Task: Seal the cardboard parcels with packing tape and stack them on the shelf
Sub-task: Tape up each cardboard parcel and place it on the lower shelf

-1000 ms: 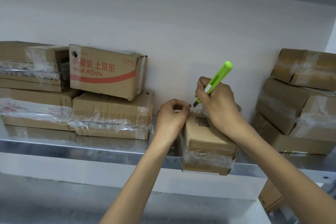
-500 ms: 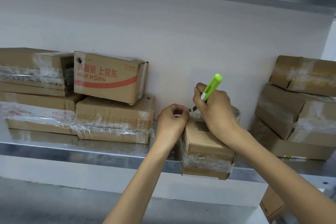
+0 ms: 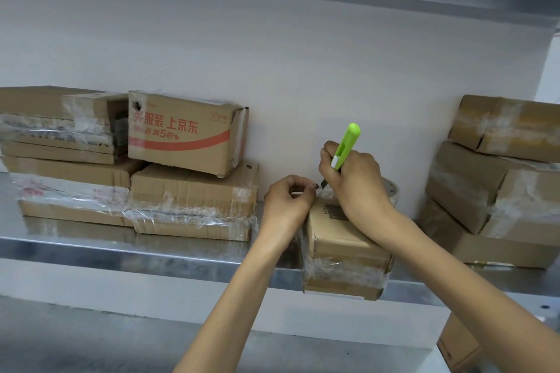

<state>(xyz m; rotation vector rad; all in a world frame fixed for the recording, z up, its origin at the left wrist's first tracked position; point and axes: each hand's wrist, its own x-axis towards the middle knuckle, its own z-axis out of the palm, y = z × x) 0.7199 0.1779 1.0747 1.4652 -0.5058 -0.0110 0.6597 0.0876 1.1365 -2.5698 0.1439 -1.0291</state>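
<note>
Parcel [image 3: 342,239] sits on the shelf [image 3: 121,248] at its front edge, wrapped in clear tape [image 3: 342,272]. Left hand [image 3: 286,203]: fingers pinched together at the parcel's top edge, probably on the tape, but I can't see it clearly. Right hand [image 3: 354,179] grips the green cutter [image 3: 345,145], blade tip down beside the left fingertips. Tape roll [image 3: 391,189] sits behind. Sealed boxes [image 3: 188,133] are stacked on either side.
</note>
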